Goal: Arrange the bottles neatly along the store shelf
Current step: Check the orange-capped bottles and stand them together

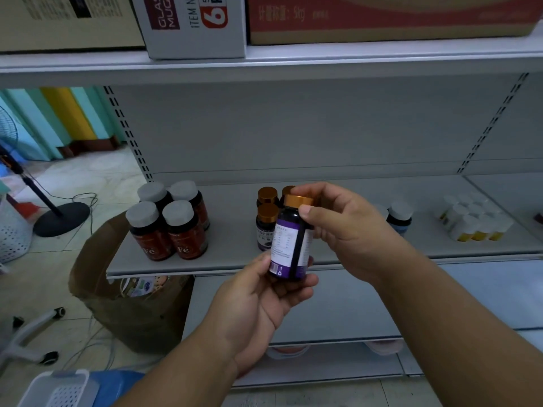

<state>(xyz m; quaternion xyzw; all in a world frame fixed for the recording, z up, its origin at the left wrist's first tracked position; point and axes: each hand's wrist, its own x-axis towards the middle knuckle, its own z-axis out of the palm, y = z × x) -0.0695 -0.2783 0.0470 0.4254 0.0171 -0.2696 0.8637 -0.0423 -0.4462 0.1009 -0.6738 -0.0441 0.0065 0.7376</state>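
Observation:
A dark bottle with a purple-and-white label and gold cap (289, 245) is held upright in front of the grey shelf (235, 262). My left hand (264, 301) cups its base from below. My right hand (338, 227) grips its cap and upper body. Behind it on the shelf stand three matching gold-capped bottles (266, 224). To the left stand several dark red-labelled bottles with grey caps (169, 221). On the right are a grey-capped blue-labelled bottle (399, 218) and a cluster of small white-capped yellow bottles (473, 218).
Cardboard boxes (197, 24) fill the shelf above. An open brown cardboard box (129, 306) sits on the floor under the shelf's left end. A fan stand (58, 215), a white basket (14, 230) and another basket (58, 389) are on the floor at left.

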